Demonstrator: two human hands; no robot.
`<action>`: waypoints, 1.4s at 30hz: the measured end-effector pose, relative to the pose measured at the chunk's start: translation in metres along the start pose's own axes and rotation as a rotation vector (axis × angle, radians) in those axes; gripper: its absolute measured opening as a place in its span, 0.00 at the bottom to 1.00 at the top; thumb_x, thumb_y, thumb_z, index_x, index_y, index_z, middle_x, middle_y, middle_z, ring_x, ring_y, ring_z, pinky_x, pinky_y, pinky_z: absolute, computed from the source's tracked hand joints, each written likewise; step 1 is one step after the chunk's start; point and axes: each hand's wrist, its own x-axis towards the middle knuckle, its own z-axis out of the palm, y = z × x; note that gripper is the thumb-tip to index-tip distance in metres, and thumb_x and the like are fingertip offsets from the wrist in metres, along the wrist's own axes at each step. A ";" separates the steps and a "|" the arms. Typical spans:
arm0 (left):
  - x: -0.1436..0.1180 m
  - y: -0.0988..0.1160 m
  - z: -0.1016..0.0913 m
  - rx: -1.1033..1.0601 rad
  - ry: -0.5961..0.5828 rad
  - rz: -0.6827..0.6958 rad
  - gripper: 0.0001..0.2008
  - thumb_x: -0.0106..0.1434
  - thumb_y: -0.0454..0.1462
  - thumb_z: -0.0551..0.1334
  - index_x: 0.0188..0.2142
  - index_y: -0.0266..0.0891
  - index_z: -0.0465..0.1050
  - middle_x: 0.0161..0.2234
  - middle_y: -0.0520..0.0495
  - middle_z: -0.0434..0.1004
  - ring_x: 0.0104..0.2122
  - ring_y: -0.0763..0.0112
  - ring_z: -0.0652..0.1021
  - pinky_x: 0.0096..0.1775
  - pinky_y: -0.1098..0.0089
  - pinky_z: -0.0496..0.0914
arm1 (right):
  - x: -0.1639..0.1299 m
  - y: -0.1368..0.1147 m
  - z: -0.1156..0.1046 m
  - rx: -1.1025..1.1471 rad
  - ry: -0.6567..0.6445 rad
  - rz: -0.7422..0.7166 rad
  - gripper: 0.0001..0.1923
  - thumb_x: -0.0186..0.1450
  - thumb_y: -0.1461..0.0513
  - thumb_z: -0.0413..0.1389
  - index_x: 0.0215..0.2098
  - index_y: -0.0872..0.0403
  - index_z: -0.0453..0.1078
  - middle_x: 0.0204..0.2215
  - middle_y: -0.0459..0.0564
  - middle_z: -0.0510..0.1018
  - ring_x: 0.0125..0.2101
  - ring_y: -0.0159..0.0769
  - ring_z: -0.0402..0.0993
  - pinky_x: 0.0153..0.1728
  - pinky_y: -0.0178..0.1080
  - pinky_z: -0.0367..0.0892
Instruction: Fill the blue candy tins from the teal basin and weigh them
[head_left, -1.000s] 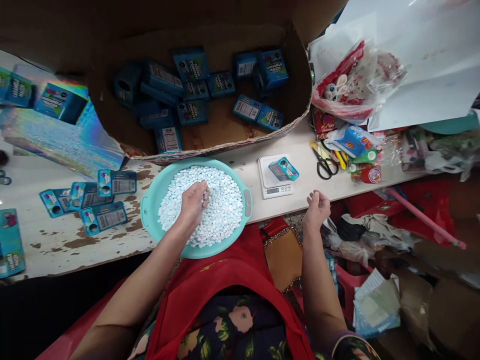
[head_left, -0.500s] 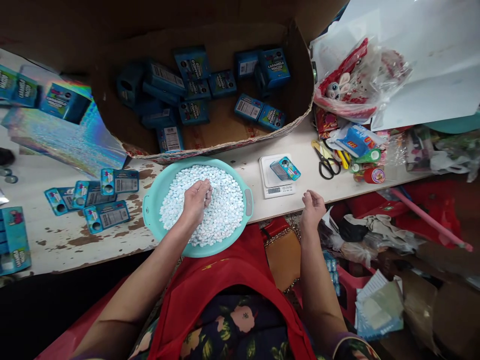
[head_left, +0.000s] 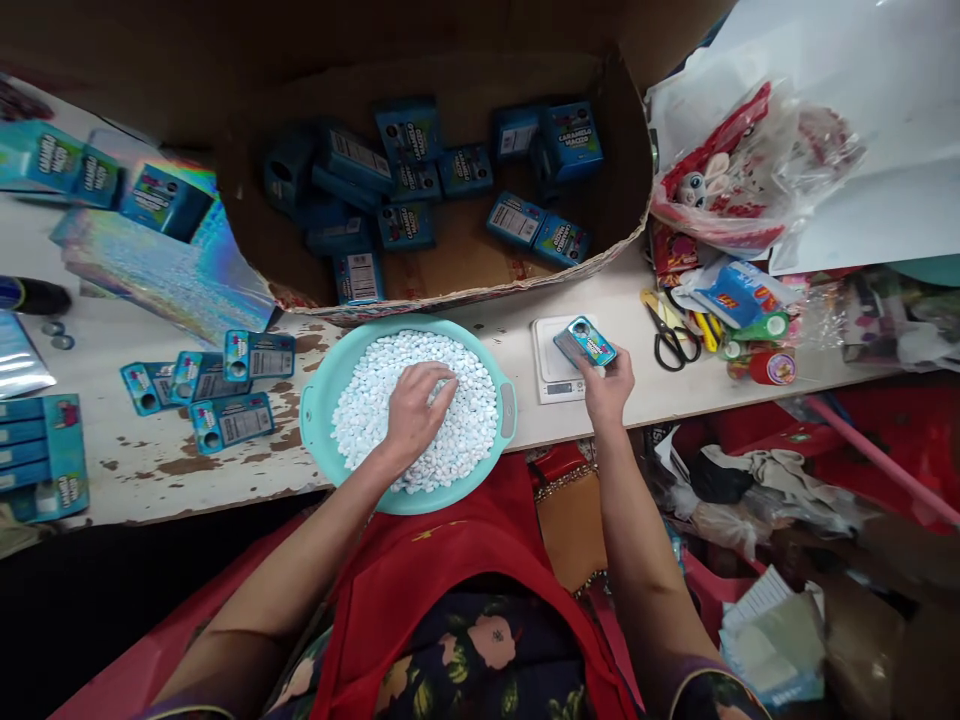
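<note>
Under the left hand (head_left: 417, 412), a bowl (head_left: 318, 408) full of pale sweets (head_left: 466, 405) sits on the surface (head_left: 690, 388), by its near edge. That hand is loosely spread, fingers stretched out and thumb apart; its back faces up, so whether it touches or has hold of any sweets I cannot tell. Well to its right, the right hand (head_left: 610, 388) is closed on the near end of a blue pack (head_left: 592, 340), thumb at one side and fingers at the other. The pack lies askew over the scale (head_left: 545, 348), just beyond and left of that hand; whether the two touch is hidden. Left of the left hand, past the bowl, four packs (head_left: 238, 420) form a cluster. Beyond both hands stands a box (head_left: 442, 272) with more blue packs (head_left: 409, 225) inside. Right of the right hand are scissors (head_left: 676, 348), and farther right a red tub (head_left: 772, 367)
</note>
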 end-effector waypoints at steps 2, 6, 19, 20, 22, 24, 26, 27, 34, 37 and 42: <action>0.001 0.015 0.005 -0.229 -0.001 -0.122 0.08 0.61 0.43 0.63 0.36 0.42 0.77 0.40 0.44 0.79 0.44 0.61 0.76 0.50 0.63 0.66 | -0.008 -0.023 -0.004 -0.062 -0.024 -0.115 0.22 0.51 0.55 0.67 0.41 0.55 0.71 0.37 0.48 0.75 0.40 0.38 0.73 0.47 0.44 0.68; 0.008 0.052 0.017 -0.860 -0.082 -0.459 0.20 0.64 0.52 0.58 0.44 0.41 0.76 0.45 0.42 0.79 0.46 0.63 0.77 0.49 0.66 0.69 | -0.045 -0.085 -0.018 -0.193 -0.191 -0.450 0.21 0.55 0.59 0.66 0.46 0.49 0.73 0.40 0.49 0.77 0.42 0.41 0.73 0.45 0.46 0.69; 0.006 0.054 0.026 -1.340 -0.017 -0.893 0.12 0.61 0.42 0.64 0.32 0.33 0.76 0.33 0.42 0.78 0.32 0.69 0.78 0.33 0.72 0.71 | -0.084 -0.105 -0.002 -0.350 -0.440 -0.590 0.20 0.58 0.64 0.64 0.48 0.47 0.72 0.39 0.48 0.79 0.39 0.42 0.74 0.41 0.46 0.68; 0.004 0.053 0.026 -1.314 -0.036 -0.861 0.10 0.58 0.41 0.66 0.33 0.33 0.76 0.33 0.43 0.78 0.32 0.70 0.77 0.33 0.72 0.71 | -0.085 -0.106 -0.002 -0.342 -0.442 -0.587 0.20 0.58 0.64 0.64 0.48 0.47 0.72 0.39 0.49 0.79 0.39 0.42 0.74 0.41 0.46 0.68; 0.000 0.051 0.026 -1.223 -0.096 -0.750 0.11 0.53 0.37 0.70 0.35 0.34 0.78 0.33 0.45 0.77 0.32 0.72 0.76 0.35 0.73 0.70 | -0.085 -0.107 -0.003 -0.327 -0.440 -0.577 0.20 0.57 0.64 0.65 0.48 0.47 0.72 0.39 0.49 0.79 0.39 0.42 0.74 0.41 0.45 0.69; -0.003 0.050 0.028 -1.085 -0.133 -0.628 0.14 0.48 0.35 0.72 0.35 0.35 0.78 0.32 0.48 0.77 0.30 0.74 0.75 0.35 0.73 0.69 | -0.087 -0.108 -0.003 -0.320 -0.440 -0.563 0.20 0.57 0.63 0.65 0.48 0.48 0.72 0.39 0.49 0.79 0.40 0.42 0.74 0.41 0.45 0.69; -0.004 0.048 0.031 -0.948 -0.113 -0.556 0.14 0.45 0.36 0.72 0.33 0.35 0.79 0.30 0.49 0.76 0.29 0.74 0.74 0.34 0.73 0.68 | -0.090 -0.108 -0.003 -0.325 -0.445 -0.540 0.19 0.58 0.61 0.65 0.48 0.48 0.73 0.39 0.49 0.79 0.39 0.42 0.74 0.41 0.45 0.70; -0.004 0.047 0.032 -0.897 -0.088 -0.538 0.13 0.46 0.37 0.72 0.33 0.35 0.79 0.30 0.49 0.76 0.29 0.74 0.73 0.34 0.72 0.68 | -0.091 -0.108 -0.005 -0.326 -0.447 -0.520 0.18 0.58 0.60 0.65 0.47 0.49 0.73 0.39 0.49 0.79 0.39 0.41 0.75 0.41 0.45 0.70; 0.009 0.017 0.005 -0.129 -0.144 -0.173 0.12 0.57 0.38 0.61 0.41 0.42 0.78 0.49 0.44 0.76 0.54 0.56 0.71 0.57 0.54 0.63 | -0.070 -0.072 -0.028 -0.130 -0.189 -0.175 0.20 0.54 0.57 0.68 0.43 0.52 0.72 0.37 0.47 0.78 0.38 0.38 0.74 0.42 0.42 0.70; 0.012 0.005 -0.008 0.148 -0.198 -0.105 0.16 0.59 0.39 0.59 0.47 0.41 0.75 0.56 0.43 0.72 0.59 0.54 0.67 0.61 0.52 0.59 | -0.040 -0.037 -0.027 0.067 -0.042 -0.017 0.26 0.48 0.57 0.70 0.42 0.54 0.68 0.36 0.45 0.75 0.37 0.36 0.74 0.43 0.42 0.70; 0.010 0.004 -0.009 0.146 -0.197 -0.158 0.17 0.63 0.43 0.56 0.47 0.38 0.74 0.51 0.43 0.75 0.53 0.58 0.73 0.55 0.60 0.66 | 0.002 0.002 -0.005 0.163 0.030 0.075 0.31 0.43 0.56 0.70 0.40 0.53 0.62 0.35 0.43 0.72 0.36 0.33 0.73 0.44 0.41 0.69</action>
